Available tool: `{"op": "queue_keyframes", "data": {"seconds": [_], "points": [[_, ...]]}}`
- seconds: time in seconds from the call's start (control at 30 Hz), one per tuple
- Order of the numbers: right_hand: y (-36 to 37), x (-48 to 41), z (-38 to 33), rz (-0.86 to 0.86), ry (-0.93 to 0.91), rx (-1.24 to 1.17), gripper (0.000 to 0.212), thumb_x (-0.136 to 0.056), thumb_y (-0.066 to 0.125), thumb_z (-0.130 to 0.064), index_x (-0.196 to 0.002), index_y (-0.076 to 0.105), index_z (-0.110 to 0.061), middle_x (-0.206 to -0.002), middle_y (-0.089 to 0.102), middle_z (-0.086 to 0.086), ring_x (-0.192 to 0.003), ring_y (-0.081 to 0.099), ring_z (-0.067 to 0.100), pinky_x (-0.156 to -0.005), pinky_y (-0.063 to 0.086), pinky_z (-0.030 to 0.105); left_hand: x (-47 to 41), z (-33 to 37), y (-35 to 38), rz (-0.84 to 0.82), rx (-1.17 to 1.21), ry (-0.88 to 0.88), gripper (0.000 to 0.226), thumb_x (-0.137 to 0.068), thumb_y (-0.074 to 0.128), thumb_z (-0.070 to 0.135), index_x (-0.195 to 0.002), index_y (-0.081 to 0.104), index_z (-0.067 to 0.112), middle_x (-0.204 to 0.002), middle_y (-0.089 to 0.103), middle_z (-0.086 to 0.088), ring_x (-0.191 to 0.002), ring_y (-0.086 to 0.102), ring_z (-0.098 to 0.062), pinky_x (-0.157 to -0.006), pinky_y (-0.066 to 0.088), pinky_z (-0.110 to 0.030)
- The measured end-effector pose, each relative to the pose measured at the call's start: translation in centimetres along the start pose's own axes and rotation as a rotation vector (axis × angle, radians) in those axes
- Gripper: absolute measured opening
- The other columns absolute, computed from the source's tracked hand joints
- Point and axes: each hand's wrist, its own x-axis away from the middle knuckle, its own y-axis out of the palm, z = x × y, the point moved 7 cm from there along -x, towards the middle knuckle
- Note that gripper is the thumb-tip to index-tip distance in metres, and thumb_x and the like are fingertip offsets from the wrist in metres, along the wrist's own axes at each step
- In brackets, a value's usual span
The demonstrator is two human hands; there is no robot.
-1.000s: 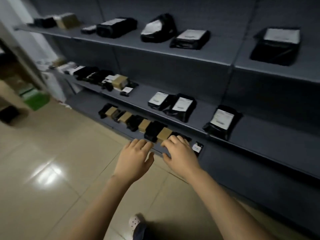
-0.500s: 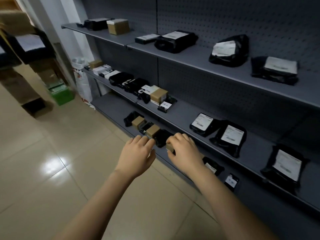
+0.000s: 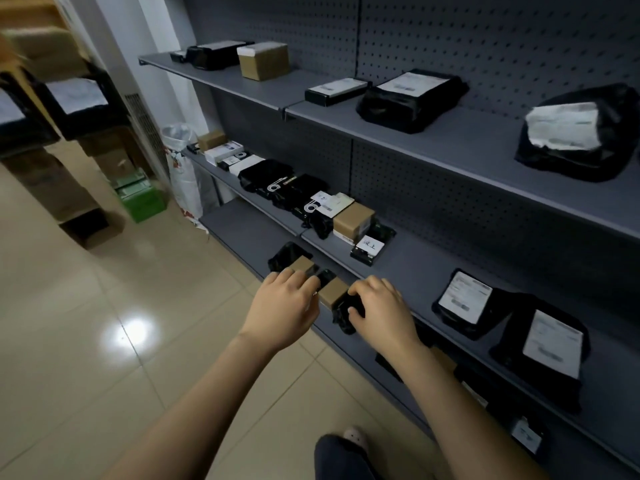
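Cardboard box (image 3: 331,293) at frame centre, low shelf (image 3: 239,230); lies between left hand (image 3: 287,306) and right hand (image 3: 381,315), long axis toward upper left. Pouch (image 3: 343,318) just right of it, pinched by right hand. Left grip not discernible.

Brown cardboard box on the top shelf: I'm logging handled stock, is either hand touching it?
No, the brown cardboard box stands on the top shelf, far from the left hand and right hand at the lowest shelf.

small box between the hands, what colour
The small box is plain cardboard brown; the head view shows it.
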Motion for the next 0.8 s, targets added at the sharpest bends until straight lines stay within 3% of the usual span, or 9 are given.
{"op": "queue_keyframes", "data": {"seconds": [0.27,0.37,0.47,0.67,0.8], "points": [[2.2,-10.5,4.0,-0.051,0.093,-0.002,0.026,-0.092,0.059,-0.025,-0.117,0.057,-0.02,-0.12,0.055,0.0,-0.115,0.047,0.019,-0.098,0.038,0.031,-9.5,-4.7,5.8,-0.078,0.07,0.029,0.027,-0.069,0.077,0.026,-0.09,0.062,0.016,-0.076,0.058,0.0,-0.069,0.058,-0.024,-0.061,0.046,-0.031],[3.7,-12.4,5.8,-0.085,0.168,-0.006,0.022,-0.093,0.057,-0.027,-0.114,0.058,-0.02,-0.118,0.055,0.0,-0.113,0.048,0.019,-0.091,0.041,0.03,-11.5,-5.8,8.0,-0.079,0.126,0.078,0.017,-0.077,0.064,0.027,-0.089,0.059,0.016,-0.075,0.057,0.0,-0.068,0.057,-0.024,-0.059,0.046,-0.031],[5.3,-14.1,7.3,-0.105,0.262,-0.039,0.019,-0.092,0.059,-0.026,-0.109,0.059,-0.018,-0.115,0.054,0.001,-0.11,0.049,0.02,-0.086,0.042,0.03,-13.0,-7.3,11.0,-0.135,0.169,0.123,0.025,-0.082,0.044,0.033,-0.09,0.061,0.017,-0.076,0.058,0.001,-0.069,0.058,-0.023,-0.06,0.048,-0.031],[9.1,-16.7,9.3,-0.094,0.473,-0.017,0.019,-0.091,0.06,-0.026,-0.107,0.06,-0.016,-0.111,0.054,0.002,-0.103,0.054,0.025,-0.082,0.043,0.032,-17.2,-10.3,17.6,-0.292,0.231,0.296,0.033,-0.083,0.042,0.035,-0.092,0.067,0.017,-0.082,0.064,0.0,-0.075,0.061,-0.023,-0.065,0.05,-0.032],[11.9,-17.5,10.0,-0.157,0.588,0.054,0.025,-0.094,0.056,-0.025,-0.117,0.058,-0.015,-0.118,0.054,0.004,-0.111,0.051,0.024,-0.09,0.041,0.033,-20.3,-12.1,21.8,-0.356,0.269,0.453,0.035,-0.081,0.04,0.033,-0.091,0.068,0.015,-0.081,0.063,-0.003,-0.072,0.062,-0.025,-0.064,0.052,-0.033]]}}
